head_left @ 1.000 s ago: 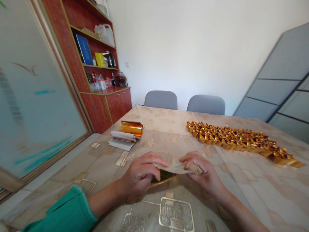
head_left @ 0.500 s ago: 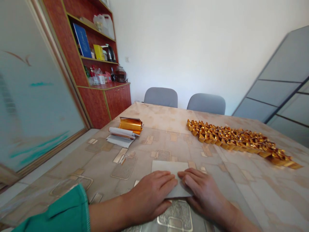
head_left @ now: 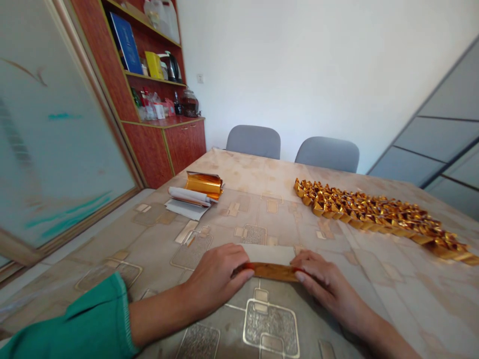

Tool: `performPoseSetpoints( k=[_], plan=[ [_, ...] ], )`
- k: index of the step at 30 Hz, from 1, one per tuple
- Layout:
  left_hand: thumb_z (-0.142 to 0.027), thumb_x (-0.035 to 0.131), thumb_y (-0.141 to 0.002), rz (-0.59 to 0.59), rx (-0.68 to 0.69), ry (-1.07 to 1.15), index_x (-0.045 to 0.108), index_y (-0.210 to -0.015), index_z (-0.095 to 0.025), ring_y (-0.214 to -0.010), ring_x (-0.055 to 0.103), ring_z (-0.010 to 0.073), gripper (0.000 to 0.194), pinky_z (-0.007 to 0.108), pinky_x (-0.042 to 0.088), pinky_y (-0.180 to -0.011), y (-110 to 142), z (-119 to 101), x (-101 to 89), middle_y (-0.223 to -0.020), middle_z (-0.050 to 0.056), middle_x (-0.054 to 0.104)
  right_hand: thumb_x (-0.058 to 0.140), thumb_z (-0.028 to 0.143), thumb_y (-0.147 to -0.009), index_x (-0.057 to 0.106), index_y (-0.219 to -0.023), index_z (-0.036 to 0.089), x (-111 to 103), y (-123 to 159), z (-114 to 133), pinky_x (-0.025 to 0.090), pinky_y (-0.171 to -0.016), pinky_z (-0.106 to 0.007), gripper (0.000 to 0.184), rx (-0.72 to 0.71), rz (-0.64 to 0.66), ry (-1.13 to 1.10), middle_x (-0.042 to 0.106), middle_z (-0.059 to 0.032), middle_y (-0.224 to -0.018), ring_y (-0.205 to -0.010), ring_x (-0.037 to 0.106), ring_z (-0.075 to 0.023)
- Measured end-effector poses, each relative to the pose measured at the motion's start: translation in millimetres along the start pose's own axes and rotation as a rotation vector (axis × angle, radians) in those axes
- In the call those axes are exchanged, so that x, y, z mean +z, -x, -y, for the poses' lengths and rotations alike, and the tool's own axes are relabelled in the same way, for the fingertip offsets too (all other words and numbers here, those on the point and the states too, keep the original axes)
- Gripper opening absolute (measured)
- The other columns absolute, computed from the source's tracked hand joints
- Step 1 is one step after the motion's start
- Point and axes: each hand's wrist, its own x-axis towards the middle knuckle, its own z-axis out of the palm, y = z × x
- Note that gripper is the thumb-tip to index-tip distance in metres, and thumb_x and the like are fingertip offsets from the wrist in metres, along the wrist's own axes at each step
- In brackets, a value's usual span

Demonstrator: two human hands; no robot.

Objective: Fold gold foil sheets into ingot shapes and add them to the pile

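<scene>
Both hands rest at the near side of the table, pinching a sheet of paper with a gold foil face [head_left: 271, 271]. Its near edge is folded over into a shiny gold strip, and a pale paper side [head_left: 267, 254] shows beyond it. My left hand [head_left: 219, 275] grips the strip's left end, and my right hand [head_left: 318, 280] grips its right end. Farther off lie a stack of gold foil [head_left: 204, 183] and a white paper roll [head_left: 188, 196] on white sheets [head_left: 183, 210]. A long heap of folded gold foil ingots [head_left: 377, 217] lies to the right.
A patterned beige tablecloth [head_left: 262, 172] covers the table. Two grey chairs [head_left: 253, 142] stand beyond it. A red wooden cabinet [head_left: 157, 149] with cluttered shelves stands at the back left, a frosted glass door [head_left: 56, 134] at the left, and a grey panel [head_left: 441, 134] leans at the right.
The hands have moved from pressing the pale sheet flat to pinching it at both ends. Its near edge now shows a folded gold strip. The view has tilted slightly.
</scene>
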Motion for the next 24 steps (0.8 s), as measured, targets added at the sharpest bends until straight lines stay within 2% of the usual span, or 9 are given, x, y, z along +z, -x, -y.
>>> performPoseSetpoints(
  k=[3, 6, 10, 14, 19, 24],
  plan=[
    [-0.025, 0.059, -0.091, -0.019, -0.111, 0.014, 0.059, -0.079, -0.019, -0.075, 0.061, 0.0186, 0.013, 0.027, 0.045, -0.065, -2, 0, -0.1, -0.078, 0.001, 0.065, 0.043, 0.034, -0.102, 0.065, -0.081, 0.021, 7, -6, -3, 0.051, -0.068, -0.033, 0.033, 0.090, -0.095, -0.011, 0.066, -0.0045, -0.080, -0.077, 0.062, -0.0209],
    [-0.022, 0.061, -0.087, -0.043, -0.178, 0.044, 0.056, -0.090, -0.020, -0.075, 0.063, 0.0195, 0.006, 0.028, 0.045, -0.064, -2, 1, 2.3, -0.083, 0.001, 0.067, 0.048, 0.036, -0.099, 0.066, -0.083, 0.021, 14, -14, -7, 0.048, -0.066, -0.033, 0.028, 0.158, -0.164, 0.095, 0.067, -0.0038, -0.077, -0.073, 0.062, -0.0213],
    [-0.017, 0.062, -0.085, -0.068, -0.209, 0.075, 0.053, -0.109, -0.021, -0.090, 0.066, 0.0230, 0.026, 0.034, 0.051, -0.075, -5, 6, 7.0, -0.104, 0.005, 0.068, 0.052, 0.039, -0.097, 0.062, -0.072, 0.021, 20, -21, -15, 0.044, -0.064, -0.033, 0.032, 0.180, -0.196, 0.272, 0.065, -0.0027, -0.069, -0.068, 0.059, -0.0215],
    [-0.013, 0.059, -0.086, -0.074, -0.162, 0.081, 0.043, -0.133, -0.024, -0.113, 0.062, 0.0262, 0.051, 0.042, 0.052, -0.092, -7, 10, 11.0, -0.131, 0.009, 0.060, 0.048, 0.044, -0.099, 0.057, -0.065, 0.021, 23, -22, -20, 0.040, -0.062, -0.032, 0.042, 0.199, -0.226, 0.327, 0.062, -0.0018, -0.063, -0.065, 0.057, -0.0203],
    [-0.012, 0.059, -0.088, 0.006, -0.154, 0.010, 0.048, -0.133, -0.022, -0.116, 0.062, 0.0283, 0.048, 0.045, 0.051, -0.097, -9, 13, 11.1, -0.135, 0.010, 0.058, 0.057, 0.036, -0.093, 0.057, -0.065, 0.023, 28, -21, -17, 0.036, -0.062, -0.034, 0.030, 0.218, -0.273, 0.503, 0.062, -0.0014, -0.063, -0.066, 0.057, -0.0226],
    [-0.013, 0.061, -0.089, 0.036, -0.140, -0.048, 0.052, -0.129, -0.023, -0.106, 0.065, 0.0252, 0.043, 0.041, 0.054, -0.092, -9, 14, 7.9, -0.127, 0.008, 0.062, 0.064, 0.029, -0.087, 0.054, -0.067, 0.024, 30, -21, -15, 0.035, -0.063, -0.035, 0.023, 0.257, -0.267, 0.554, 0.060, -0.0004, -0.063, -0.067, 0.055, -0.0239]
  ],
)
